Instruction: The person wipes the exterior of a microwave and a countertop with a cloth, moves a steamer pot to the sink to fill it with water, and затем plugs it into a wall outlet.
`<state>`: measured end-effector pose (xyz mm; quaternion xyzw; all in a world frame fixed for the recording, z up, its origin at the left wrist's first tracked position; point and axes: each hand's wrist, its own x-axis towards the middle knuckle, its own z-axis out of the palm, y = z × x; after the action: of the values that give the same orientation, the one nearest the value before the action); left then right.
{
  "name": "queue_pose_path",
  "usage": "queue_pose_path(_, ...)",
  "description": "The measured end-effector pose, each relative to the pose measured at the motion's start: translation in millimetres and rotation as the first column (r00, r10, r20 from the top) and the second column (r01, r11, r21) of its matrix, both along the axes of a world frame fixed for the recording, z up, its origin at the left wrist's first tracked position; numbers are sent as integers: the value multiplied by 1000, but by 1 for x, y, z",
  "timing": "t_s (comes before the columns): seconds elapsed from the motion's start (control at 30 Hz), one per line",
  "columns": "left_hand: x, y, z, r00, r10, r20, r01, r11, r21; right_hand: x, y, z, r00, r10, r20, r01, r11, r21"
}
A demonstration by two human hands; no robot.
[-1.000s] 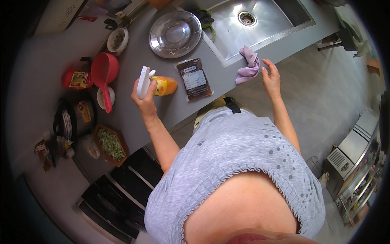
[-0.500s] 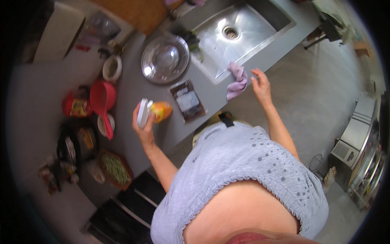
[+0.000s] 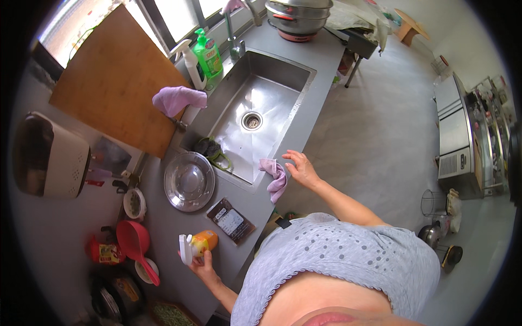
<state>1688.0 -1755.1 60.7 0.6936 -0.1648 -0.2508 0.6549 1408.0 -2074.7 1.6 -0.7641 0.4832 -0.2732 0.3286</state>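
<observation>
My left hand [image 3: 202, 262] grips a spray bottle [image 3: 202, 242] with a white trigger head and orange-yellow body at the counter's near left. A dark sealed pouch with a pale label [image 3: 231, 221] lies beside it. My right hand [image 3: 302, 171] is open over the counter's edge, just right of a lilac cloth [image 3: 274, 179], fingers slightly curled. Behind the pouch lies a round metal lid [image 3: 189, 180], next to the steel sink [image 3: 280, 92], which has some green leaves [image 3: 220, 157] in its near left corner.
Behind the sink stand a wooden board [image 3: 114, 81], green soap bottle [image 3: 207, 54], white spray bottle [image 3: 193, 65] and tap [image 3: 236, 49]. A steel pot [image 3: 299, 16] sits at the far end. A red ladle [image 3: 132, 239] and bowls are at left; steel appliances [image 3: 457, 146] line the right.
The view has swung toward the sink and window, so the counter appears lower in the picture. My left hand keeps the spray bottle; my right hand stays open beside the cloth.
</observation>
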Motion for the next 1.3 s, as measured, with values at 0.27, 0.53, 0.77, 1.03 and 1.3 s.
queue_pose_path(0.27, -60, 59, -91, 963, 243, -120, -252, 965, -68, 10, -38, 12, 985, 139, -101, -150, 983, -111)
queue_pose_path(0.53, -138, -65, -13, 993, -119, -8, 119, 989, 90, 27, -87, 42, 933, 358, -42, -359, 911, -203)
queue_pose_path(0.77, -190, -198, 40, 767, -447, 459, 482, 875, 48, -73, -104, 23, 926, 375, -36, -375, 927, 4)
queue_pose_path(1.03, -267, -230, 52, 572, -399, 717, 407, 897, 174, -162, -155, -18, 916, 399, -40, -377, 891, 255)
queue_pose_path(1.3, -295, -162, 41, 681, -347, 645, 211, 936, 281, -104, -153, 1, 791, 612, -1, -597, 771, 221)
